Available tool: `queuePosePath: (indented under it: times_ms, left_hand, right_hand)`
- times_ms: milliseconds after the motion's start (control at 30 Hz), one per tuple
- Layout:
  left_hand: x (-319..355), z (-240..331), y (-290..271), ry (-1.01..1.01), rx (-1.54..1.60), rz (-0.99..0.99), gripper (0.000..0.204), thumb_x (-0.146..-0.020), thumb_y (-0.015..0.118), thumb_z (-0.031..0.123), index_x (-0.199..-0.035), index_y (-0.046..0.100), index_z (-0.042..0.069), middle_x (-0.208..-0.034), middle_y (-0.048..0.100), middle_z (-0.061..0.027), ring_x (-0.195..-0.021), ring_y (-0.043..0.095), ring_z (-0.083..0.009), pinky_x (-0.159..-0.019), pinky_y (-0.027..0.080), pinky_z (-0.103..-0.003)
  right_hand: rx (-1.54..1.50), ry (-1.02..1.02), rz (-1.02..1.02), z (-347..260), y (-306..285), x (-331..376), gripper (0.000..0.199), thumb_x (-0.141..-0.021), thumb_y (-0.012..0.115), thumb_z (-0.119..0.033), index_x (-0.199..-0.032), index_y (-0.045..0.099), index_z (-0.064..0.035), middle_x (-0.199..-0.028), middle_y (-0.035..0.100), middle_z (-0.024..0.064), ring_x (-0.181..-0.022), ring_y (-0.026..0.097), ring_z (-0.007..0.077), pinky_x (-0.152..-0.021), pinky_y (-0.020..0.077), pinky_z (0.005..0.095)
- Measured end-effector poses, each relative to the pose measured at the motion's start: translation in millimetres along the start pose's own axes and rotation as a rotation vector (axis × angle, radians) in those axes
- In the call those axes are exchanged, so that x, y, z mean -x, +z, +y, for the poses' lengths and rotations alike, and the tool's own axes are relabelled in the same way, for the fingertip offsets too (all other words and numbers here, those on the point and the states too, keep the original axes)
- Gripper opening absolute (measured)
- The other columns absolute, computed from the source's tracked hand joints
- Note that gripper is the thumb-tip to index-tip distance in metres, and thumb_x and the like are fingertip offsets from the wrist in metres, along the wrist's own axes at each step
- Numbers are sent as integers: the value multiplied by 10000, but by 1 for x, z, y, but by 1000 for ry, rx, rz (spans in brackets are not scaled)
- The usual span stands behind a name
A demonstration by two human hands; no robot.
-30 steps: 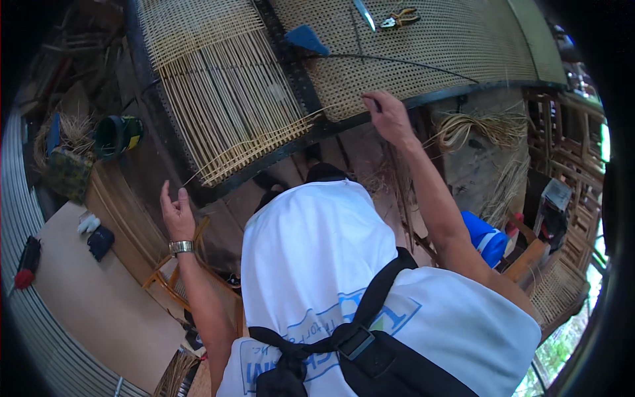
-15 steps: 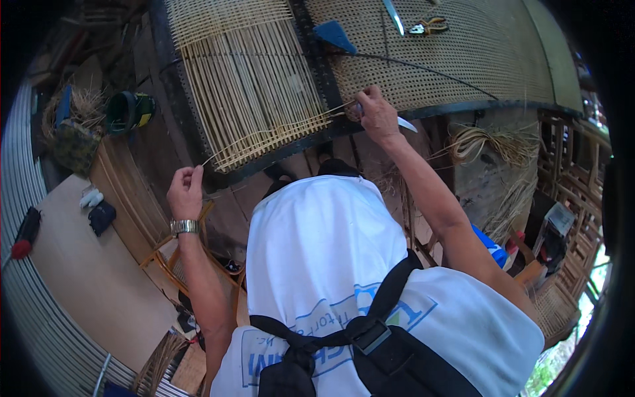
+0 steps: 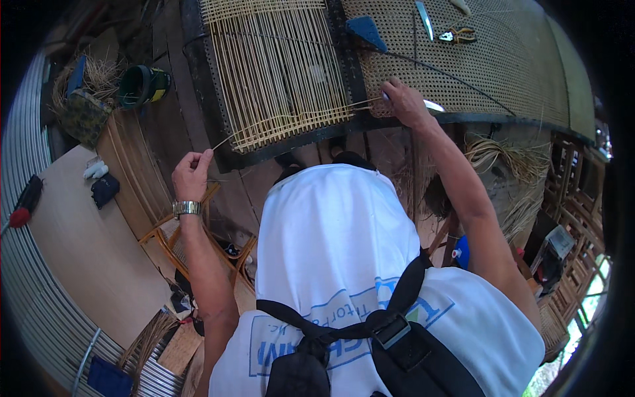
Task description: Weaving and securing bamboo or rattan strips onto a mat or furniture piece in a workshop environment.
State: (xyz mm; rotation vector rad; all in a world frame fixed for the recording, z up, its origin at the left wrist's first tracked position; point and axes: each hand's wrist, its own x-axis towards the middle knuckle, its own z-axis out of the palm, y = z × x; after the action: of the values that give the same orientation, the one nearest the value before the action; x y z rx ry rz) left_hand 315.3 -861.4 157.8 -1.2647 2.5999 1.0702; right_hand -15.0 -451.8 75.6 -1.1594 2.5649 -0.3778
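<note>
A dark frame (image 3: 218, 106) holds a panel of pale cane strands (image 3: 278, 79) strung lengthwise, with woven cross rows along its near edge. Off the panel's left corner, my left hand (image 3: 191, 175) pinches the end of a thin cane strand (image 3: 221, 143) stretched up to the weave. My right hand (image 3: 405, 104) is closed at the panel's right side, where strand ends run from the weave to its fingertips. A knife is tucked in that hand too; its shiny blade (image 3: 433, 106) sticks out beyond the palm, and the fingers mostly hide its handle.
Finished cane webbing (image 3: 463, 73) spreads to the right, bearing pliers (image 3: 458, 35), a blue wedge-shaped piece (image 3: 366, 33), another blade (image 3: 424, 21) and a long dark rod (image 3: 456, 79). Loose cane bundles (image 3: 509, 155) hang at right. A dark bucket (image 3: 140, 86) stands left.
My left hand has drawn slightly away from the panel's corner, with more strand showing between. The view has shifted, so the panel sits farther right and higher. My right hand keeps its hold.
</note>
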Motion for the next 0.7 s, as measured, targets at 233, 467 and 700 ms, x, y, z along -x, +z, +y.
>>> queuePosePath:
  times_ms: [233, 467, 700]
  left_hand:
    - [9, 3, -5, 7, -19, 31, 411, -868, 726, 435, -871, 707, 25, -663, 644, -50, -609, 556, -129, -584, 433, -298]
    - [4, -2, -11, 28, -20, 32, 418, -875, 724, 418, -792, 651, 16, -590, 538, -15, -570, 455, -104, -544, 377, -290]
    - [-5, -23, -17, 42, 21, -77, 401, -877, 726, 399, -796, 648, 15, -595, 535, -4, -586, 454, -87, -553, 383, -290]
  right_hand:
    - [113, 189, -93, -21, -6, 18, 180, -833, 570, -68, -1012, 561, -64, -944, 656, 180, -850, 653, 404, -722, 519, 505]
    - [-40, 200, -98, -19, 6, 47, 183, -793, 522, -14, -967, 537, -67, -915, 655, 225, -871, 632, 442, -720, 486, 535]
    - [-24, 181, -89, 8, 16, 57, 153, -825, 579, -86, -972, 552, -54, -916, 637, 196, -880, 622, 425, -763, 484, 510]
